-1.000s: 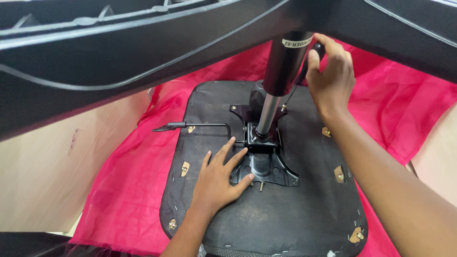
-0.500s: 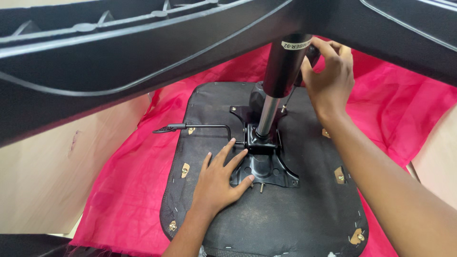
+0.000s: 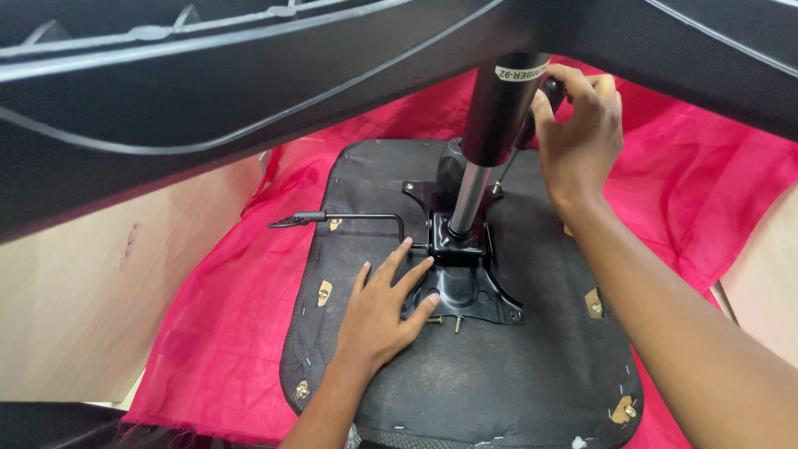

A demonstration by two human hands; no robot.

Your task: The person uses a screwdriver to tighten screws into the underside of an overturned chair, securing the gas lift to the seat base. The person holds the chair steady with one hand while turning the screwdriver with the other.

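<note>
An upturned chair seat with a black fabric underside lies on a pink cloth. A black metal mounting plate sits at its middle, and a gas-lift cylinder rises from it, black above and chrome below. My left hand rests flat on the seat, fingers spread, fingertips touching the plate's left edge. My right hand is closed around the upper part of the black cylinder. A thin lever sticks out leftward from the plate. Two loose bolts lie by the plate's front edge.
Black arms of the chair base cross the top of the view above the seat. Pale wooden surfaces flank the cloth on the left and at the far right. Brass fittings dot the seat's underside.
My right hand has slid a little along the cylinder's top and tightened its hold. The left hand has stayed flat on the seat.
</note>
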